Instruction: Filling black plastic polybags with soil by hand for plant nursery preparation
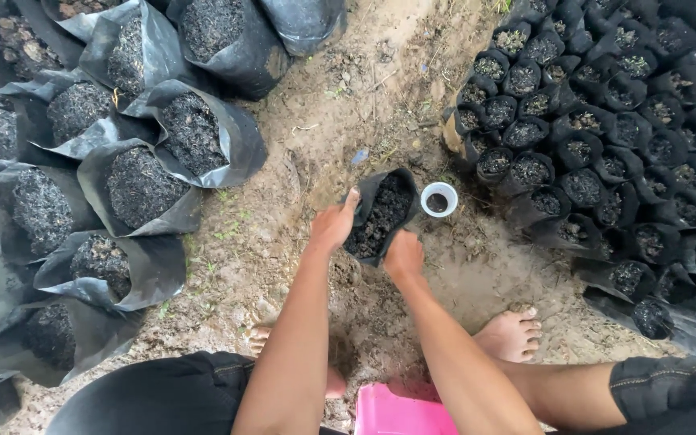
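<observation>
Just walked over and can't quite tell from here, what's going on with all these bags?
A person crouches barefoot on bare dirt, both hands on a small black plastic grow bag filled with dark soil. The left hand grips its left rim; the right hand holds its near edge. A small white round cup sits just right of it. Large filled black bags line the left, many small filled ones the right.

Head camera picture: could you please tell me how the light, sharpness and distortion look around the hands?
Head view: soft, even daylight with no hard shadows or glare; the left hand, right hand and black soil bag are fairly sharp; wide-angle bending toward the edges; the dark bags at right lose detail.
</observation>
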